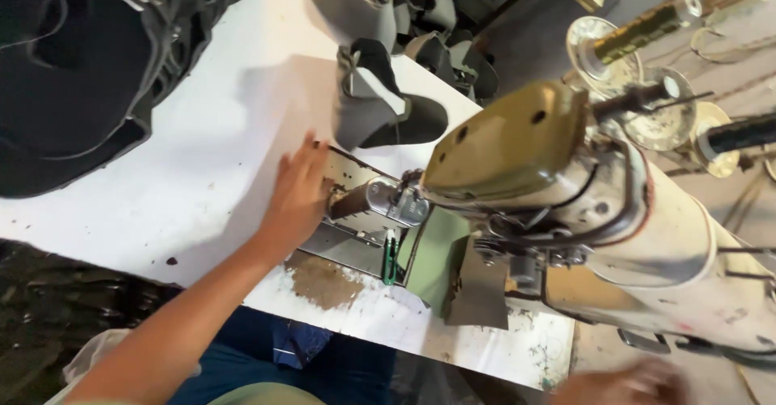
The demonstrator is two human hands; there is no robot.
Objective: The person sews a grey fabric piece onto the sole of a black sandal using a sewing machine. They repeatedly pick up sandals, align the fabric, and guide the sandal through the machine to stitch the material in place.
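Note:
My left hand (pixel 297 196) lies flat with fingers spread on the white table (pixel 218 138), touching the left edge of the sewing machine's metal bed plate (pixel 347 243). Just beyond the fingers a grey and black shoe upper (pixel 380 102) stands on the table. The sewing machine (pixel 566 195) has a cream body and an olive head. A green and grey fabric piece (pixel 449 272) hangs under its head. My right hand (pixel 626 385) is blurred at the bottom edge, below the machine; whether it holds anything is unclear.
A heap of black material (pixel 73 65) fills the top left. More grey and black shoe uppers (pixel 436 25) are piled at the table's far end. Thread spools (pixel 647 25) stand on the machine's right. The table surface is worn brown near the front edge (pixel 323 280).

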